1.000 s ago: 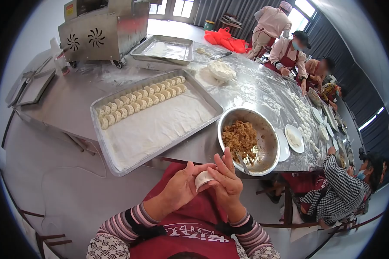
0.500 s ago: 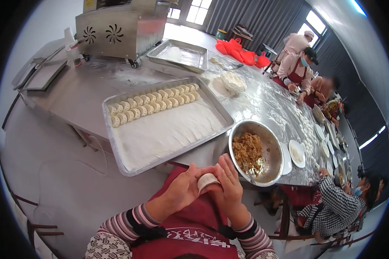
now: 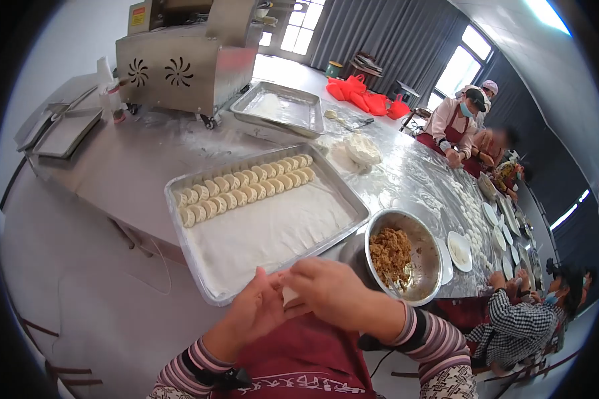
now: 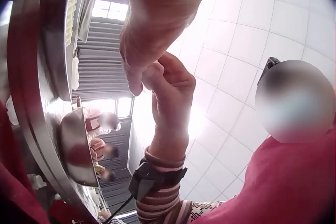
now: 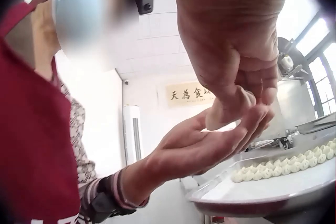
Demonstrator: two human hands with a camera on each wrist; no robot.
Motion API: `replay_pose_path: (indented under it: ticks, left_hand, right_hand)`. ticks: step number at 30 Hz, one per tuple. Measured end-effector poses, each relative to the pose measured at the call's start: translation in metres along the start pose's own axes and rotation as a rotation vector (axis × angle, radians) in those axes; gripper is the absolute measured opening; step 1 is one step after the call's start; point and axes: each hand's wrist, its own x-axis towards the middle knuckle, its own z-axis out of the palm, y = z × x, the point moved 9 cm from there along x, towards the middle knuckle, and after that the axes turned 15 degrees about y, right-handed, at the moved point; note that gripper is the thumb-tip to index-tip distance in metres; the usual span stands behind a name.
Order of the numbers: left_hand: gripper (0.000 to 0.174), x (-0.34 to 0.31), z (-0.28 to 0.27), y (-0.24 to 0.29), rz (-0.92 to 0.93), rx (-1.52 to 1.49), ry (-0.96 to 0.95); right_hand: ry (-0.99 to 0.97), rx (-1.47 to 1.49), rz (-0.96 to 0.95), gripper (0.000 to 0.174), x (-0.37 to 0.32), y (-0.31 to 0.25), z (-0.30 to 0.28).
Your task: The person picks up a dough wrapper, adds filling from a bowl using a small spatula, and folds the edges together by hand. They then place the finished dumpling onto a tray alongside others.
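Observation:
A small white dumpling (image 3: 289, 296) sits between both hands above the apron in the head view, mostly covered by fingers. The left hand (image 3: 251, 311) cradles it from the left with its palm turned up. From the right and above, the right hand (image 3: 336, 292) pinches it with bent fingers. In the right wrist view, the left hand (image 5: 197, 148) lies under the right hand (image 5: 236, 40), with a sliver of the pale dough (image 5: 228, 127) showing. The left wrist view shows the left hand (image 4: 157, 19) and right hand (image 4: 173, 92) meeting; the dumpling is hidden there.
Beyond the hands, a lined metal tray (image 3: 273, 233) holds two rows of dumplings. A steel bowl (image 3: 427, 256) of brown filling stands right of it, beside white plates (image 3: 459, 251). Farther back are flour (image 3: 363, 150), another tray (image 3: 279, 106) and a machine (image 3: 170, 70). Several people work at the right.
The right hand has turned over and come across the dumpling, its fingers now bent. Both hands appear lower and further left against the tray's near edge, after the view shifted.

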Motion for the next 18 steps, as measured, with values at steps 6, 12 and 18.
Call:
replay_pose_path:
  ticks: [6, 12, 18]
  left_hand:
    - [0.059, 0.005, -0.034, 0.024, 0.087, 0.097, 0.181]
    - [0.046, 0.009, -0.070, 0.041, 0.182, 0.149, 0.360]
    - [0.039, 0.016, -0.088, 0.038, 0.169, 0.018, 0.326]
  right_hand:
    - [0.360, 0.344, 0.593, 0.023, 0.037, 0.149, -0.025]
    - [0.540, 0.409, 1.000, 0.018, 0.038, 0.312, 0.008]
    - [0.392, -0.027, 1.105, 0.027, 0.048, 0.383, 0.051]
